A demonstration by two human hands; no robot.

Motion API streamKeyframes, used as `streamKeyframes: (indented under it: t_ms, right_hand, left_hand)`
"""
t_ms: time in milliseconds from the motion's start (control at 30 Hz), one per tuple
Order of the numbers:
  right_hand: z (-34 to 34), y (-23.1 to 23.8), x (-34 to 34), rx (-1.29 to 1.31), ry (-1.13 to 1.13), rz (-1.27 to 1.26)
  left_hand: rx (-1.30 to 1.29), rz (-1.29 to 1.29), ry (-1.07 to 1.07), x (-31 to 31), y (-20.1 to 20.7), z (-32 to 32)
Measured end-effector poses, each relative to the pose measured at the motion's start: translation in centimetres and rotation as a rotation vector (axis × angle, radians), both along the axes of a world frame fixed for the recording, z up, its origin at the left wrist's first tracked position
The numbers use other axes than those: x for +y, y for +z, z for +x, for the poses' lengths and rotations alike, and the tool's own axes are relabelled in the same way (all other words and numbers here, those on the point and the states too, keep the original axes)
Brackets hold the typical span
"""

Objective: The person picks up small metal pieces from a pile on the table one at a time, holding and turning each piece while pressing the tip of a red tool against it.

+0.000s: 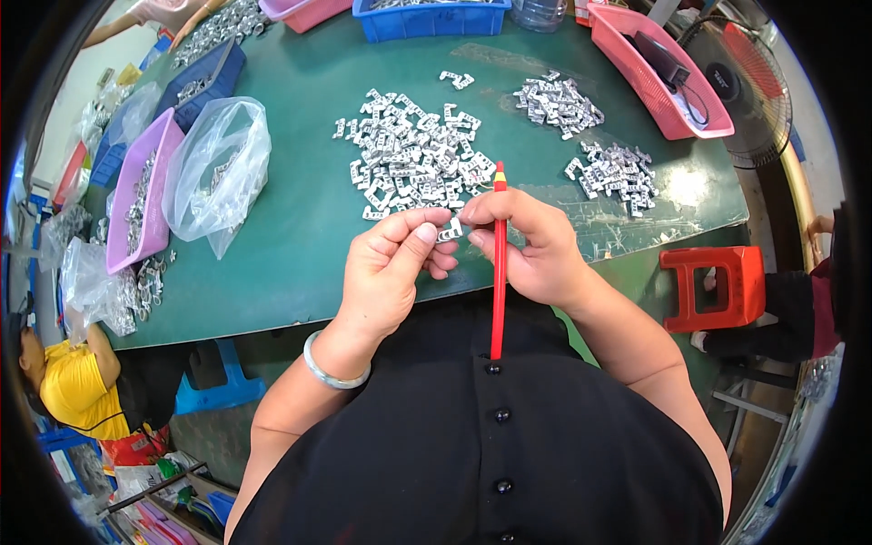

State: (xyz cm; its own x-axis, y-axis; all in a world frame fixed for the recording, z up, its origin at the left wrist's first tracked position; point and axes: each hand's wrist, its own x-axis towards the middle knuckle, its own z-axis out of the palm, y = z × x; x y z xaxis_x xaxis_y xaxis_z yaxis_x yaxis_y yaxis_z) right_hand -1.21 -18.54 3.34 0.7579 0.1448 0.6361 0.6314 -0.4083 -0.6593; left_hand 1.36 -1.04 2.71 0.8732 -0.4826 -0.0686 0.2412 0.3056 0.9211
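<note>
Close to the table's near edge, my left hand (391,263) pinches a small silvery metal clip (450,232) between thumb and fingers. My right hand (531,241) is closed beside it, thumb and forefinger brought together near the clip's edge. What those fingertips grip is too small to make out. A long red rod (499,291) with a yellow band near its tip passes in front of my right hand; I cannot tell whether it is gripped. Just beyond my hands spreads a large pile of similar metal clips (413,154).
Two smaller clip piles (559,103) (616,177) lie to the right. A pink basket (708,123), a fan (772,100) and a red stool (758,286) stand right. Leftward are a plastic bag (195,150), a purple basket (163,150) and a person in yellow (77,386). A blue bin (431,23) stands far.
</note>
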Motion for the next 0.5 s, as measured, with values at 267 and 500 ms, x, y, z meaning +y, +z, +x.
streamKeyframes:
  t_ms: [267, 500]
  right_hand:
    - [-0.7, -0.9, 0.1, 0.260, 0.126, 0.320]
    - [-0.6, -1.4, 0.2, 0.232, 0.126, 0.305]
  left_hand:
    - [-0.190, 0.120, 0.068, -0.3, 0.0, -0.6]
    - [-0.302, 0.203, 0.092, -0.3, 0.2, -0.7]
